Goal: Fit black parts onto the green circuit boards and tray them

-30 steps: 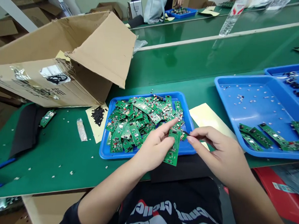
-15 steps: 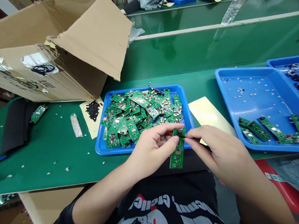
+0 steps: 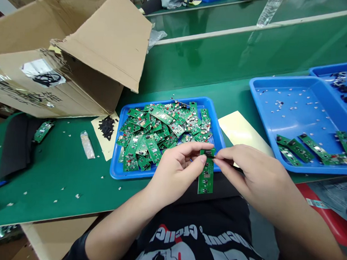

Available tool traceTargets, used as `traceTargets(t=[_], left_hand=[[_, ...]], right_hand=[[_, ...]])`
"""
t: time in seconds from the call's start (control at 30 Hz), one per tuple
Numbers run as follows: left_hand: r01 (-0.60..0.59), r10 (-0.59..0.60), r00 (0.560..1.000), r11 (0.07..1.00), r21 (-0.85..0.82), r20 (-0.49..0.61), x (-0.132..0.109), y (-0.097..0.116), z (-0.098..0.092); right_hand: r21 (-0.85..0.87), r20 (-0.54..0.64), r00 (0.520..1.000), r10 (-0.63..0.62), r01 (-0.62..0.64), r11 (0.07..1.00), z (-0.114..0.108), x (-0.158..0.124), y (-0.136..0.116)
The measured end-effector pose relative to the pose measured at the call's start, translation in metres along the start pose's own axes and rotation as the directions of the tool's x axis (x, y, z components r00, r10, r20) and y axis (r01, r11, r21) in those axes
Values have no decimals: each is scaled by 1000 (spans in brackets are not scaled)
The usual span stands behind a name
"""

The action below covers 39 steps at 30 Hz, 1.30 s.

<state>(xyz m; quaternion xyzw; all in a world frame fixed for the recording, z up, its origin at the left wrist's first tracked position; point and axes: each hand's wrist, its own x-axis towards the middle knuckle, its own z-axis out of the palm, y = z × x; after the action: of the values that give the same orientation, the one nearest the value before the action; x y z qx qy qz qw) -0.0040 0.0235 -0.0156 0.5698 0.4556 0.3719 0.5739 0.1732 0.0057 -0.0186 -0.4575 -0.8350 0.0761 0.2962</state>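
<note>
My left hand (image 3: 177, 171) pinches the top of a narrow green circuit board (image 3: 206, 178), which hangs upright over the near table edge. My right hand (image 3: 255, 177) meets it from the right, thumb and forefinger pressed together on the board's top end where a small black part sits. Just behind both hands, a blue tray (image 3: 116, 169) holds a heap of several green circuit boards (image 3: 161, 133).
A large open cardboard box (image 3: 64, 54) lies at the left. A yellow sheet with small black pieces (image 3: 106, 127) sits beside the tray; another yellow sheet (image 3: 240, 131) lies right of it. Bigger blue trays (image 3: 297, 101) at right hold several long boards (image 3: 306, 146).
The board turned from tilted to upright and both hands drew together on its top end. My right hand brought a small black piece onto it. The view tilted down.
</note>
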Motion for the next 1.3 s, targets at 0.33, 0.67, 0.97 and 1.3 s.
traceTargets(t=[0.33,0.67,0.97,1.3], left_hand=[[-23,28,998,996,82,-53,-2,-4,3],[-51,51,999,999,15,-17,0,1,2],[69,-45,967,994,-86,250,8,9,-13],[332,-134,834,896,-294,535,27,10,-28]], right_hand=[[-53,7,1000,-29,29,998,-6,4,-4],[-81,-52,997,-50,46,996,-11,7,0],[48,2,998,-66,66,997,-16,8,6],[272,18,926,-377,358,893,-20,20,20]])
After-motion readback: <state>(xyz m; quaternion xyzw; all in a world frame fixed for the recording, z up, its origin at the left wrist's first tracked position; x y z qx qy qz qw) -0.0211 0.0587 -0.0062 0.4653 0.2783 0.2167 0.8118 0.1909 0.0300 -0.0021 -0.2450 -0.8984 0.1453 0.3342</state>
